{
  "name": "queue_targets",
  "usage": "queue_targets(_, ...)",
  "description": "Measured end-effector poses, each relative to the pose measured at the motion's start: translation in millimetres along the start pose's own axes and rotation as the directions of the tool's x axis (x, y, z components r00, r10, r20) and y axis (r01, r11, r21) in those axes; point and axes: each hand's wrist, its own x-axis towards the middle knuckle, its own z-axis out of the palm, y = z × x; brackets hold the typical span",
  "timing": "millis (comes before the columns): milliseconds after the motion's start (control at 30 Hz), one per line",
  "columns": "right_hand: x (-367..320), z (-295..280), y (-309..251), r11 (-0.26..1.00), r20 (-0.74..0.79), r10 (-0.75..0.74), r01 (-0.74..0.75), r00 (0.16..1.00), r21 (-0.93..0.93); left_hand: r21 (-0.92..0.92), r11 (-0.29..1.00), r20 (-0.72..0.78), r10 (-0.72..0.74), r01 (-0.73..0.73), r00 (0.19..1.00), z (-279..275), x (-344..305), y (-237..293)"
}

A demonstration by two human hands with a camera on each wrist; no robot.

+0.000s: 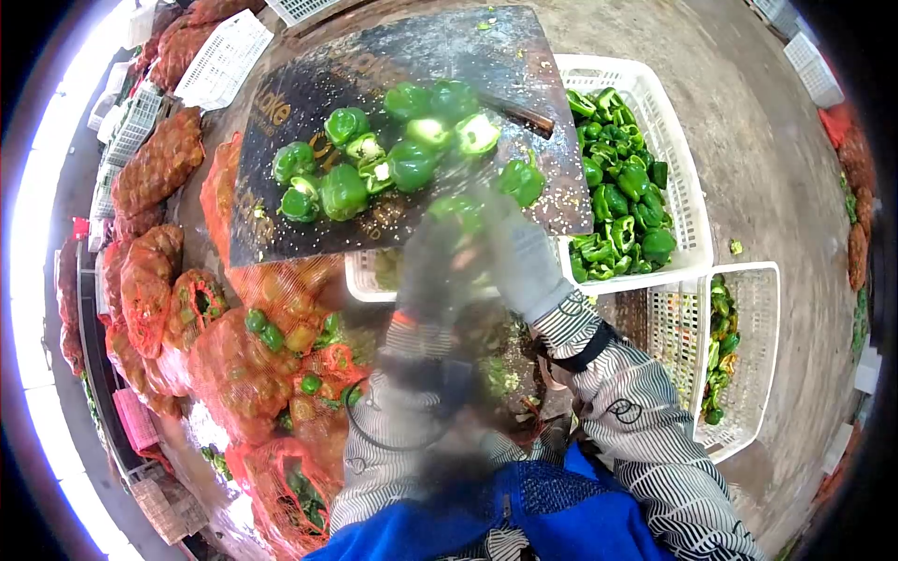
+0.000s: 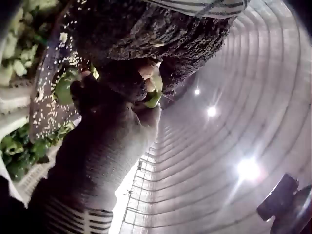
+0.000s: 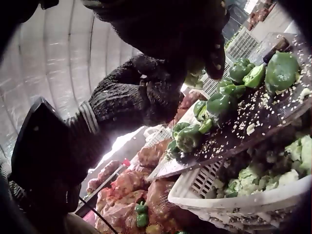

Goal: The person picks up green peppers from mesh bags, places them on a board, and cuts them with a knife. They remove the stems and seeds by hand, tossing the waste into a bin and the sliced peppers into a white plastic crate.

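Observation:
Both gloved hands meet just over the near edge of the cutting board point(image 1: 327, 245), blurred in the head view. Between their fingers is a green bell pepper point(image 1: 458, 213). In the left wrist view its pale inside and green skin point(image 2: 154, 99) show amid the curled fingers. My left hand point(image 1: 432, 266) grips it from the left, my right hand point(image 1: 526, 257) from the right; the gloves hide much of it. Several whole and cut peppers point(image 1: 343, 192) lie on the board among scattered seeds. One pepper point(image 1: 521, 179) sits just beyond the right fingertips.
A knife point(image 1: 516, 114) lies on the board's far right. To the right stands a white crate point(image 1: 687, 187) of cut peppers, with another crate point(image 1: 769, 355) of scraps nearer. Beneath the board's near edge is a basket point(image 3: 219, 202) of pale trimmings. Red mesh sacks point(image 1: 238, 374) crowd the left.

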Motion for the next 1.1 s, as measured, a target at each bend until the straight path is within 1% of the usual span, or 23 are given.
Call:
queue_targets(67, -1, -1, 2, 0.998, -0.016, -0.021, 0.022, 1.0, 0.052, -0.245, 0.868, 0.298, -0.357, 0.433, 0.885, -3, 9, 1)
queue_targets(100, -1, -1, 3, 0.996, -0.003, -0.013, 0.013, 1.0, 0.088, -0.001, 0.983, 0.145, 0.184, -0.186, 0.972, -12, 18, -6)
queue_targets(133, 0, -2, 3, 0.992, 0.01, -0.005, 0.004, 1.0, 0.122, -0.004, 0.982, 0.148, 0.185, -0.187, 0.971, -11, 17, -2)
queue_targets(167, 1, -6, 3, 0.993, 0.01, -0.002, 0.001, 1.0, 0.121, -0.522, 0.802, 0.219, -0.205, 0.292, 0.954, -10, 15, 5)
queue_targets(200, 5, -15, -1, 0.991, 0.137, 0.11, -0.12, 0.984, 0.061, -0.78, 0.192, 0.47, -0.448, 0.595, 0.76, -10, 15, 10)
queue_targets(233, 9, -20, -3, 0.973, 0.255, 0.225, -0.229, 0.94, -0.014, -0.27, 0.884, 0.25, -0.318, 0.381, 0.915, 1, 7, -3)
queue_targets(267, 11, -19, 2, 0.973, 0.257, 0.226, -0.229, 0.94, -0.016, -0.272, 0.883, 0.25, -0.319, 0.383, 0.914, 4, -1, -4)
queue_targets(300, 12, -18, 7, 0.984, 0.114, 0.163, -0.17, 0.98, 0.061, -0.056, 0.982, 0.237, -0.16, 0.178, 0.958, 4, -8, 3)
queue_targets(333, 13, -19, 10, 0.987, -0.04, 0.107, -0.101, 0.993, 0.129, 0.163, 0.985, 0.263, 0.006, -0.051, 0.965, 3, -12, 9)
queue_targets(400, 12, -22, 13, 0.958, -0.023, 0.195, -0.186, 0.98, 0.22, 0.11, 0.922, 0.368, -0.385, 0.372, 0.846, -6, -2, 6)
queue_targets(467, 13, -26, 12, 0.826, 0.097, 0.385, -0.389, 0.918, 0.406, 0.358, 0.837, 0.295, -0.522, 0.414, 0.8, -30, 17, 18)
queue_targets(500, 15, -33, 15, 0.881, 0.061, 0.361, -0.361, 0.931, 0.307, 0.534, 0.73, 0.419, -0.667, 0.427, 0.616, -36, 26, 13)
queue_targets(600, 20, -66, 36, 0.875, -0.076, 0.482, -0.477, 0.873, 0.079, 0.683, 0.717, 0.45, -0.565, 0.142, 0.691, -37, 7, -9)
queue_targets(633, 20, -74, 56, 0.898, -0.242, 0.433, -0.438, 0.868, 0.033, 0.62, 0.741, 0.451, -0.605, 0.258, 0.656, -36, 7, -11)
queue_targets(700, 18, -93, 84, 0.866, -0.405, 0.484, -0.492, 0.776, 0.092, 0.443, 0.851, 0.395, -0.467, 0.282, 0.791, -24, 4, -14)
queue_targets(733, 19, -99, 90, 0.799, -0.333, 0.595, -0.495, 0.732, 0.341, 0.288, 0.9, 0.389, -0.423, 0.328, 0.818, -20, 15, -4)
queue_targets(800, 22, -99, 72, 0.652, -0.105, 0.707, -0.587, 0.699, 0.481, 0.008, 0.917, 0.366, -0.373, 0.398, 0.852, -6, 38, 32)
queue_targets(833, 24, -82, 73, 0.622, -0.009, 0.65, -0.524, 0.76, 0.582, -0.086, 0.952, 0.312, -0.255, 0.294, 0.915, 4, 47, 39)
queue_targets(867, 23, -65, 69, 0.738, -0.049, 0.584, -0.504, 0.81, 0.45, -0.142, 0.895, 0.307, -0.367, 0.423, 0.878, 8, 51, 52)
queue_targets(933, 25, -57, 40, 0.739, 0.064, 0.457, -0.419, 0.887, 0.527, 0.144, 0.987, 0.168, -0.094, 0.07, 0.981, 19, 52, 46)
queue_targets(1000, 27, -38, 34, 0.803, 0.003, 0.367, -0.319, 0.93, 0.503, 0.104, 0.988, 0.131, -0.124, 0.111, 0.984, 17, 54, 40)
queue_targets(1067, 26, -36, 25, 0.842, 0.052, 0.355, -0.343, 0.934, 0.417, 0.494, 0.842, 0.365, 0.024, -0.216, 0.931, 13, 55, 31)
queue_targets(1100, 25, -34, 20, 0.868, 0.084, 0.338, -0.344, 0.938, 0.358, 0.66, 0.653, 0.552, -0.088, -0.371, 0.829, 12, 57, 32)
